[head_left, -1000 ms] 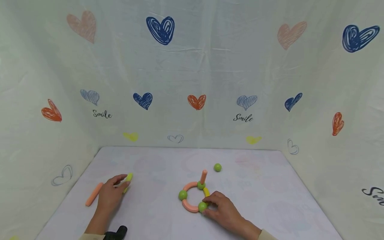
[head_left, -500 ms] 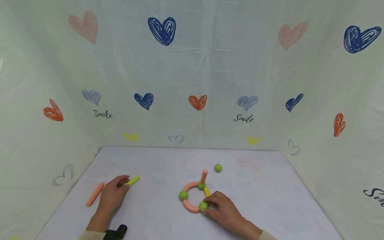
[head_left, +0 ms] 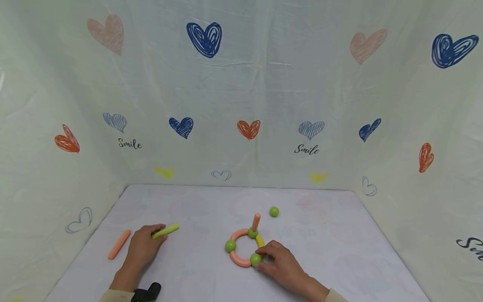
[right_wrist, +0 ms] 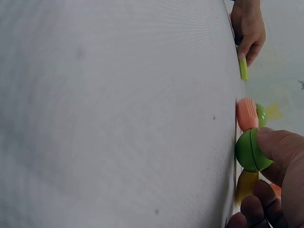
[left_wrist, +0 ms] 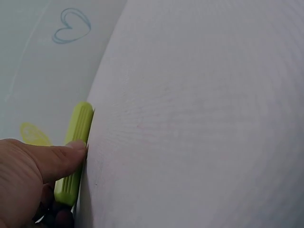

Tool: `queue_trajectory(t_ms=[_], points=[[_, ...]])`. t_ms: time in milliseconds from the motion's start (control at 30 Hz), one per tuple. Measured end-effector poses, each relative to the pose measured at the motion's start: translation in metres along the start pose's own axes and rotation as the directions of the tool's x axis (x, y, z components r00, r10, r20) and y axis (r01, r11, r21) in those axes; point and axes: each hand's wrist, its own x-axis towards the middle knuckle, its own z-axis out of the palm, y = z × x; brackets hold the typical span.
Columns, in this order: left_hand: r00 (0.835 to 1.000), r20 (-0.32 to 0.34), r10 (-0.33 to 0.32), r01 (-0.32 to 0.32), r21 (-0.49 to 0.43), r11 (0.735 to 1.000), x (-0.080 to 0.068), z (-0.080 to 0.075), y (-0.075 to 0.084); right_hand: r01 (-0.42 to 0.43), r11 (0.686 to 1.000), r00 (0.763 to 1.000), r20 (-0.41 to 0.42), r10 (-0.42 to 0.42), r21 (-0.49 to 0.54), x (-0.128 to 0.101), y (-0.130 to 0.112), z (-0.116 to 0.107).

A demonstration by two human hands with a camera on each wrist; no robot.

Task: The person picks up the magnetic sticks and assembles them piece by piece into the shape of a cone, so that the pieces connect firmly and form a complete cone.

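My left hand (head_left: 154,237) pinches a yellow-green ribbed stick (head_left: 166,230) just above the white table, its free end pointing right. In the left wrist view the thumb (left_wrist: 57,159) presses on that stick (left_wrist: 76,142). My right hand (head_left: 267,257) grips the nearest green ball (head_left: 255,259) of a ring made of orange arcs (head_left: 238,259), a short yellow piece (head_left: 259,241) and green balls. An orange peg (head_left: 256,221) stands upright on the far ball (head_left: 253,233). The right wrist view shows the gripped ball (right_wrist: 249,150) between thumb and fingers.
An orange stick (head_left: 119,243) lies left of my left hand. A loose green ball (head_left: 274,212) sits behind the ring. Heart-printed fabric walls (head_left: 241,105) close in the white table (head_left: 339,251) at the back and on both sides.
My left hand has shifted slightly right and turned the yellow-green stick, so it now lies flatter and points right. My right hand and the ring have stayed put.
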Motion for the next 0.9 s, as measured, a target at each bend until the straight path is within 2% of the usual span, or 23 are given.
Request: queue_trajectory(t_ms=[133,300,400,633,900], points=[[1.000,-0.004,0.010,-0.010,-0.010,1.000,0.001,-0.001,0.000,-0.009,1.000,1.000,0.000,0.009,0.004,0.000,-0.001,0.000],[0.999,-0.030,-0.038,0.034,-0.136,0.990,-0.003,0.000,0.007,-0.008,1.000,1.000,0.003,0.008,0.007,0.000,-0.001,-0.001],[0.998,-0.047,-0.034,0.024,-0.204,0.979,-0.007,0.001,0.018,-0.009,1.000,1.000,0.002,0.009,0.007,0.000,-0.001,0.000],[1.000,-0.027,0.009,-0.017,-0.320,0.947,-0.014,0.009,0.051,-0.009,1.000,1.000,0.001,0.009,0.005,0.000,-0.001,0.000],[0.998,0.001,0.069,-0.062,-0.425,0.903,-0.022,0.026,0.073,-0.013,1.000,1.000,0.018,0.012,0.003,0.000,-0.002,0.000]])
